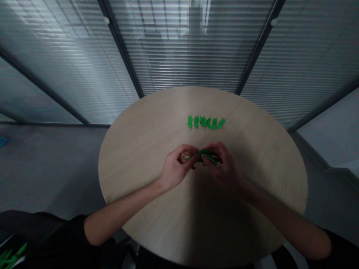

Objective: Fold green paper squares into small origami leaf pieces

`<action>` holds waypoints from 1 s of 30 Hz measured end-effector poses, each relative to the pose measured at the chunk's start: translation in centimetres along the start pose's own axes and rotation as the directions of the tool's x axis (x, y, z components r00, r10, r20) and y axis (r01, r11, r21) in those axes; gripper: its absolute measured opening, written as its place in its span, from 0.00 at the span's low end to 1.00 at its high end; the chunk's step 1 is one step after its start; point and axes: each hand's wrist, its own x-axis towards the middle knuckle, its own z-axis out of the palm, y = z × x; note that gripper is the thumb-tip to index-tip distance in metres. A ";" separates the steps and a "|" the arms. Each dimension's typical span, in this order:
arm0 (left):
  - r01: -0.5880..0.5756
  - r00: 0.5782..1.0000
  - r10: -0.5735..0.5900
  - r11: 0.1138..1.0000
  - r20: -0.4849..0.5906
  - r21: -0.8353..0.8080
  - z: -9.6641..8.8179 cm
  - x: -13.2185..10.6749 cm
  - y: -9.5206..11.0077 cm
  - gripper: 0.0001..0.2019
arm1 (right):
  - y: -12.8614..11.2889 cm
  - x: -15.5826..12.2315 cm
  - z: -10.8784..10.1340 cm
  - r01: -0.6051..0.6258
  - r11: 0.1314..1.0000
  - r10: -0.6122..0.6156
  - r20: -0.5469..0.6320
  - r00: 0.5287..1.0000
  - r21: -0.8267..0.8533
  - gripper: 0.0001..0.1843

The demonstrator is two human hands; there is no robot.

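Observation:
Above the middle of the round table, my left hand [178,164] and my right hand [223,164] meet over a green leaf-like piece [209,157]. Thumbs and fingers of both hands are closed on it, and they hide part of its shape. A thin green tip also shows by my left thumb. Beyond my hands, several small green leaf-like pieces [214,123] lie side by side in a short row on the tabletop. Whether they are real or artificial leaves I cannot tell.
The light wooden table [134,149] has a rounded edge. Glass partitions with blinds [174,71] stand behind it. More long green pieces [12,256] show at the bottom left, beside my dark sleeve. A blue object [3,141] lies on the floor [56,164] at far left.

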 end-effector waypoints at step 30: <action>-0.056 0.998 0.050 0.971 0.033 0.233 -0.6 -0.3 -0.6 0.08 | -0.7 1.2 -0.5 -0.112 0.986 0.116 -0.022 0.993 0.123 0.11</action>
